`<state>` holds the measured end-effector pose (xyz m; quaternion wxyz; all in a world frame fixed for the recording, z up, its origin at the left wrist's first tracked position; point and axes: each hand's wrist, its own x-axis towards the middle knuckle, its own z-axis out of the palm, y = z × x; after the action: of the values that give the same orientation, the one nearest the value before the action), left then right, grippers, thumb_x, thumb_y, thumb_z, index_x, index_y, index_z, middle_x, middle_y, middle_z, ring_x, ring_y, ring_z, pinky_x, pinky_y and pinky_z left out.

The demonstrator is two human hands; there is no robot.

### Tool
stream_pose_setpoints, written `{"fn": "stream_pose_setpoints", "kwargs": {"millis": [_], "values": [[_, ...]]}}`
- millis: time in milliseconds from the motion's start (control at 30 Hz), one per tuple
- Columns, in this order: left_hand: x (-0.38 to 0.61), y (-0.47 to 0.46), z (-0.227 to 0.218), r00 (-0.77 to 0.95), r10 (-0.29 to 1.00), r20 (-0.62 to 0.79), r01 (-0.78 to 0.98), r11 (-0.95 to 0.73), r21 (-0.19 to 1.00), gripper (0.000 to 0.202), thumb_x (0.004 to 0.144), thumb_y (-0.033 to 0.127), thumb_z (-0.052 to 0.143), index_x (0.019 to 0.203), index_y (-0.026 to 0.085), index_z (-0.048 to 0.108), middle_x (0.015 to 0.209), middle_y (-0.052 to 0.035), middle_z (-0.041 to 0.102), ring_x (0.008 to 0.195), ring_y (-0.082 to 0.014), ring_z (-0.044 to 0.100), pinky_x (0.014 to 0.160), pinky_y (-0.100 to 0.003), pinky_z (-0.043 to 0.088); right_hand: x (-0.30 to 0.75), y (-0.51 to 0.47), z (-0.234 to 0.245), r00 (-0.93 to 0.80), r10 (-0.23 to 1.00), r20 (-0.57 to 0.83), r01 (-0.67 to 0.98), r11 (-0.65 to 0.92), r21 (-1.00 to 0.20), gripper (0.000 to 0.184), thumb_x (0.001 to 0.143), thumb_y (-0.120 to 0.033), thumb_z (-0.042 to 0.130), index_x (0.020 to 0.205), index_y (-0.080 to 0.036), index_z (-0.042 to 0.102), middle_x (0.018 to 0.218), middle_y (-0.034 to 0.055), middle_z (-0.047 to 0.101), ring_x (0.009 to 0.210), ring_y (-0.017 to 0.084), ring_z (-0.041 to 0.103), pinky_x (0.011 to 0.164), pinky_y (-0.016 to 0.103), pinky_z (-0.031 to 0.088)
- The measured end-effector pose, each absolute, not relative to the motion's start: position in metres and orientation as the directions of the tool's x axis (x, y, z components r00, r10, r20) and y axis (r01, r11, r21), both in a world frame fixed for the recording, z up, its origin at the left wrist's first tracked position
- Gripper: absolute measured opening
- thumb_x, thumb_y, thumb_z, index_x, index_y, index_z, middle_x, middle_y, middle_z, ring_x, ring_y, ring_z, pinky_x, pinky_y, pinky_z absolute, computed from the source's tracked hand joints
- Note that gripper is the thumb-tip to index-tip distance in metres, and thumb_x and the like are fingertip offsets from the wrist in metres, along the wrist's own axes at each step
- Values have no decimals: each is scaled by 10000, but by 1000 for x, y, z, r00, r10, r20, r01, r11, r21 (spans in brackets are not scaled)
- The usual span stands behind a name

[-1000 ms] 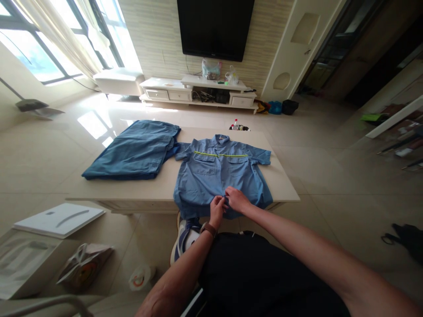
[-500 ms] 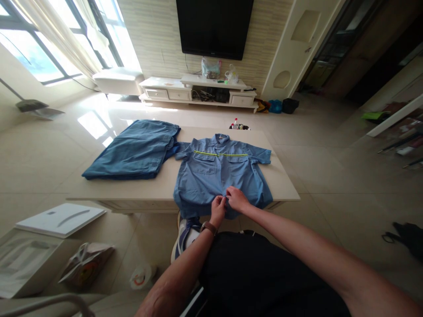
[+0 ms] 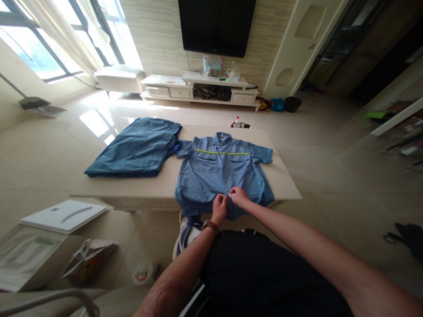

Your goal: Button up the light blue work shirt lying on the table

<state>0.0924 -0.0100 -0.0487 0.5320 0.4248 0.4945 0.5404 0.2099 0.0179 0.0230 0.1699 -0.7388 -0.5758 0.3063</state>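
Note:
A blue short-sleeved shirt [image 3: 206, 182] with a yellow stripe across the chest lies face up on the white table [image 3: 99, 187]. Its collar points away from me, and its lower edge hangs over the table's near side. My left hand [image 3: 220, 208] pinches the shirt's front placket near the hem. Close beside it, my right hand [image 3: 238, 196] pinches the same placket, its fingertips almost touching the left ones. Whatever small part lies between the fingertips is hidden. To the left of the shirt rests a folded stack of blue clothes [image 3: 135, 147].
Bottles with red caps [image 3: 237, 122] stand beyond the table's far edge. On the floor at left are a white box [image 3: 36, 253] and a plastic bag [image 3: 88, 260]. A low TV cabinet [image 3: 180, 91] lines the far wall.
The view has shifted slightly. Both hands stay pinched on the shirt's placket, with the right fingers now a little apart from the left. Shirt and stack lie as before.

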Motion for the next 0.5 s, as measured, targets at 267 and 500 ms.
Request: {"fn": "stream_pose_setpoints", "kwargs": {"millis": [267,500], "values": [[90,-14,-41,-76,997,9,-44,-12,999,172,867,292,698,764,204,593,703,11,573,660,-154,496,672,-268,376,214,21,23,165,941,-295,713,-320,-624,93,754,-119,623,746,-169,701,777,42,730,769,175,650,656,235,425],[91,-15,-45,-81,995,52,123,-42,991,108,897,231,646,801,218,598,731,-3,610,663,-165,516,667,-276,352,216,19,26,165,927,-336,682,-353,-640,111,749,-108,612,734,-161,709,689,34,703,675,160,636,606,229,417]]}}
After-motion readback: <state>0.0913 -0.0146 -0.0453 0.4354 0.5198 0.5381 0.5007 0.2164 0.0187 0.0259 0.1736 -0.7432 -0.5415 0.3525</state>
